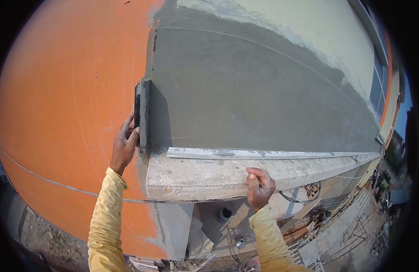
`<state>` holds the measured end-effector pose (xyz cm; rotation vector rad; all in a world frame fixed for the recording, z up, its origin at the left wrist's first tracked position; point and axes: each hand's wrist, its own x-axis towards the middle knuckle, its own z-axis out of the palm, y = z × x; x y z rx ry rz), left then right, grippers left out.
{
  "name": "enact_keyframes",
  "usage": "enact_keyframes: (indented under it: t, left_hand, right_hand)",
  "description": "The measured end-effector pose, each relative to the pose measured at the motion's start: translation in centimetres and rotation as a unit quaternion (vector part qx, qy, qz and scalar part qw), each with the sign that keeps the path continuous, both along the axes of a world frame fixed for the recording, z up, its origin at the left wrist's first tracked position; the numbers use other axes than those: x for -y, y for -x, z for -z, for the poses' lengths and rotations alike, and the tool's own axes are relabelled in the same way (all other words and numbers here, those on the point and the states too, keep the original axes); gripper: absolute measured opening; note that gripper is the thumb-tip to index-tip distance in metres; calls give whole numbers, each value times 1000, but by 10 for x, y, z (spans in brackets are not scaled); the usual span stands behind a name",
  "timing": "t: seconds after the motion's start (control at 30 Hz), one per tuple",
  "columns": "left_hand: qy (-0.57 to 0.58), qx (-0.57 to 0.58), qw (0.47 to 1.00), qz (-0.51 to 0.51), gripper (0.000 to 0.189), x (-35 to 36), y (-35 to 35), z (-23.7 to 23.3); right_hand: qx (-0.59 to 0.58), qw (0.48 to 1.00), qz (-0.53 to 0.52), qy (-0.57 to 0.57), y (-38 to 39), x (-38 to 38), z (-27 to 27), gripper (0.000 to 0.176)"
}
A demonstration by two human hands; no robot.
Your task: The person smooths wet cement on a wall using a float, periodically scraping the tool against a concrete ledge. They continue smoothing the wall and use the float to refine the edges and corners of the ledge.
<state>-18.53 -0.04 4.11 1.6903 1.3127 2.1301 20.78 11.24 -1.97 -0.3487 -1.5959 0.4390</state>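
Nearest, a yellow sleeve point(106, 220) runs up to the left grip point(126, 144), and a matching right sleeve point(273, 235) leads to the right grip point(260, 183). The left grip is clamped on the lower part of a black-and-grey float point(143, 115), its thumb on the near side and some of its fingers partly hidden; the float stands upright on edge, just right of that grip and reaching above it. The right grip has its fingers curled in and the thumb drawn against them; whether anything small is pinched there, I cannot tell. Just behind the right grip, and stretching to both sides of it, is a rough pale ledge point(191, 179); along the ledge's back edge, above the right grip, lies a long whitish strip point(246, 154). Beyond the strip, between and above both grips, rises a smooth grey plastered surface point(255, 99), with the float's dark shadow just right of the float. An orange wall point(60, 90) spreads left of the left grip, and a cream wall area point(304, 22) tops the grey, well above the right grip. Farthest, well below and left of the right grip, a dark-mouthed bucket point(225, 214) stands among clutter.
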Motion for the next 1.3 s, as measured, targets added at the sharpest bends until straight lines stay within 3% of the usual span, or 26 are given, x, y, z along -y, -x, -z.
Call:
enact_keyframes:
  t: [0.1,0.2,0.27,0.37,0.5,0.6,0.73,0.9,0.97,1.03,1.3]
  left_hand:
    - [27,20,999,9,56,8,10,71]
    - [29,52,998,-18,58,21,16,96]
    - [-40,63,997,-14,60,18,16,62]
    - [-90,56,994,24,62,15,16,-31]
    - [-90,5,996,4,59,3,16,-130]
    - [-83,-40,996,5,57,-12,27,-160]
    - [-63,-43,997,1,58,-15,16,-163]
    - [-48,-20,999,11,57,-18,13,-129]
    - [-30,-34,999,3,58,-13,18,-100]
    - [-16,-57,998,-1,58,-10,20,-69]
    - [9,30,999,35,60,-2,18,52]
  right_hand:
    - [-1,1000,0,-7,-4,0,2,15]
    - [-4,1000,-15,-7,-2,-8,8,15]
    - [-5,1000,-21,-3,-2,-12,10,15]
    - [-3,1000,18,10,-3,-12,10,15]
    - [5,1000,15,-17,-1,-11,10,15]
    - [-23,1000,-8,9,1,-9,8,15]
    - [-22,999,-17,24,2,-8,6,15]
    - [0,999,48,7,0,0,1,16]
    - [-15,1000,9,-9,3,-3,3,15]
    - [-8,999,33,-6,3,-6,7,15]
    - [-4,999,38,3,2,-5,9,15]
